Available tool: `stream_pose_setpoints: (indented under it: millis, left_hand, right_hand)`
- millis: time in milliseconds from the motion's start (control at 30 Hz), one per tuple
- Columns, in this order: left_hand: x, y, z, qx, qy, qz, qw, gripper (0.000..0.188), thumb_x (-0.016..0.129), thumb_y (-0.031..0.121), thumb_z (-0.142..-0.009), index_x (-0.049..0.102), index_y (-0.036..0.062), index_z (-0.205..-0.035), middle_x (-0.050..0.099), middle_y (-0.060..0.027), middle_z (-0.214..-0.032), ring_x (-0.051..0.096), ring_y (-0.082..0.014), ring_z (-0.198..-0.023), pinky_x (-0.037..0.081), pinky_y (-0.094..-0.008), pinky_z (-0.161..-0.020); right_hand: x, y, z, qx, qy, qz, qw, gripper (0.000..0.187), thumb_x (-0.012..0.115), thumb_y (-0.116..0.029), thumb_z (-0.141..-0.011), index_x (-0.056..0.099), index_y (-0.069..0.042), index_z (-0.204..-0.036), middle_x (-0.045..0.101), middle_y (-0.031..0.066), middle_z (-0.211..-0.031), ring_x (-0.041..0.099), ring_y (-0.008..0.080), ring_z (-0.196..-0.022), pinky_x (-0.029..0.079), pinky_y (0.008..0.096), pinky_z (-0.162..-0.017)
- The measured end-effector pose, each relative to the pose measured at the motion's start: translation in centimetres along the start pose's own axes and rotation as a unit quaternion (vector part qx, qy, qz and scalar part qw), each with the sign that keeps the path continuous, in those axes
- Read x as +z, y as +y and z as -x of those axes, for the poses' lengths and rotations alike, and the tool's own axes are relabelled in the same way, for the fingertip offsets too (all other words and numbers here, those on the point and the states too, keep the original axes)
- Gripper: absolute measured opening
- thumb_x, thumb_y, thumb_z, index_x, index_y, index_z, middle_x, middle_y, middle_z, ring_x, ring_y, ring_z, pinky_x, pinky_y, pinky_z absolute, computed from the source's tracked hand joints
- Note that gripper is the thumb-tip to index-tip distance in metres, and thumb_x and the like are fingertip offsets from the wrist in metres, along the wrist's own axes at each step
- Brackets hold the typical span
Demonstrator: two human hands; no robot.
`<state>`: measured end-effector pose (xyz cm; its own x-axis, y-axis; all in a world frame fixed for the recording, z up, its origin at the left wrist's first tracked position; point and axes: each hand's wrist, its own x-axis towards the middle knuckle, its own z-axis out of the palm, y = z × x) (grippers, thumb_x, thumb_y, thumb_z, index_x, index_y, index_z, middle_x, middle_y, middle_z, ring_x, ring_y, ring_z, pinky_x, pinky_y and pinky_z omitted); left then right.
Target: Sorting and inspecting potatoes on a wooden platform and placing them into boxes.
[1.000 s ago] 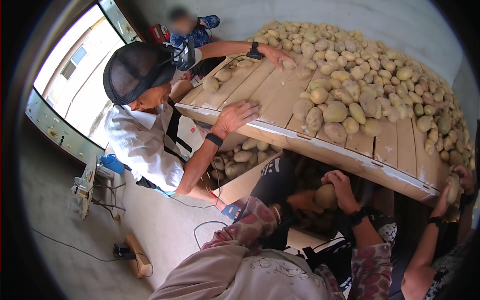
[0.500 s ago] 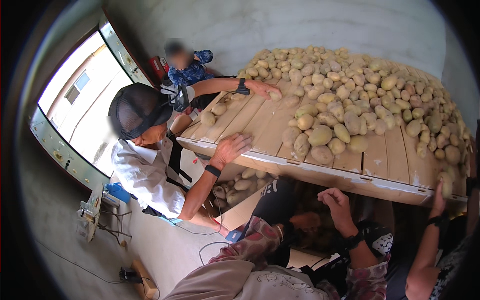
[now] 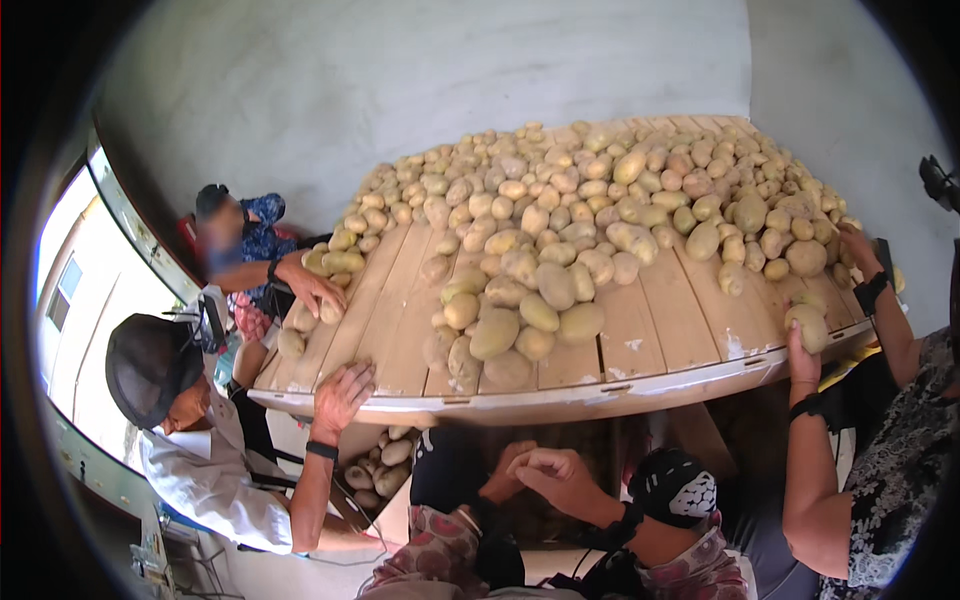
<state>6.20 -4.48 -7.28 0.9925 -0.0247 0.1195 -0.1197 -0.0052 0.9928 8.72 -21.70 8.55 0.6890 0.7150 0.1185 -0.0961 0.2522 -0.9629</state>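
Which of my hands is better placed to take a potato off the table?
Probably your right hand: it shows more fully, just below the table edge, with your left hand partly hidden behind it.

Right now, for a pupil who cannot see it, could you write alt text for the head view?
The wearer's left hand and right hand are close together, with nothing visible in them, below the near edge of a planked table heaped with potatoes. At left, a white-shirted co-worker rests a hand on the table; at right, another holds a potato.
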Motion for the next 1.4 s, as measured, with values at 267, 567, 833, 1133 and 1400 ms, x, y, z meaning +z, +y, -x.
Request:
stream_pose_setpoints:
  millis: [267,567,833,1133,1400]
  left_hand:
    - [-0.7,8.8,-2.7,-0.007,0.195,-0.074,0.978,0.035,0.057,-0.004,-0.072,0.029,0.0110,-0.058,0.027,0.0080,-0.055,0.026,-0.0023,-0.055,0.023,-0.0229,-0.046]
    - [-8.0,13.2,0.1,0.036,0.330,-0.158,0.930,0.034,0.057,-0.005,-0.072,0.030,0.0093,-0.059,0.028,0.0063,-0.056,0.026,-0.0041,-0.055,0.026,-0.0232,-0.047]
    - [-8.4,13.8,1.9,0.063,0.347,-0.294,0.888,0.030,0.058,-0.001,-0.076,0.032,0.0046,-0.062,0.027,-0.0049,-0.055,0.027,-0.0091,-0.055,0.032,-0.0269,-0.047]
    - [-8.4,12.0,0.5,0.080,0.317,-0.320,0.889,0.028,0.057,-0.002,-0.077,0.037,0.0074,-0.060,0.035,0.0026,-0.056,0.033,-0.0043,-0.056,0.032,-0.0229,-0.048]
    - [-6.8,13.4,-0.1,0.070,0.279,-0.291,0.912,0.029,0.058,-0.001,-0.075,0.033,0.0041,-0.062,0.027,-0.0040,-0.055,0.027,-0.0110,-0.054,0.030,-0.0279,-0.047]
  right_hand:
    - [-2.8,0.0,-3.3,-0.008,0.091,-0.044,0.995,0.015,0.055,0.002,-0.085,0.057,-0.003,-0.098,0.061,0.0044,-0.101,0.055,0.0088,-0.091,0.045,0.0238,-0.080]
    - [-8.7,-3.1,-11.7,-0.092,0.191,0.323,0.922,0.044,0.067,-0.010,-0.076,0.052,-0.007,-0.117,0.052,0.0132,-0.115,0.052,0.0210,-0.103,0.043,0.0315,-0.087]
    - [-9.9,-2.9,-22.1,-0.120,0.136,0.647,0.741,0.050,0.065,-0.027,-0.073,0.054,-0.012,-0.119,0.040,0.0238,-0.132,0.040,0.0414,-0.119,0.036,0.0451,-0.098]
    - [-13.2,-3.9,-21.2,-0.155,0.096,0.645,0.742,0.031,0.058,-0.023,-0.078,0.058,-0.008,-0.106,0.057,0.0168,-0.107,0.046,0.0365,-0.108,0.037,0.0449,-0.096]
    - [-13.9,-3.1,-16.0,-0.174,0.279,0.389,0.861,0.047,0.060,-0.019,-0.080,0.048,-0.005,-0.123,0.058,0.0215,-0.106,0.052,0.0333,-0.106,0.041,0.0385,-0.092]
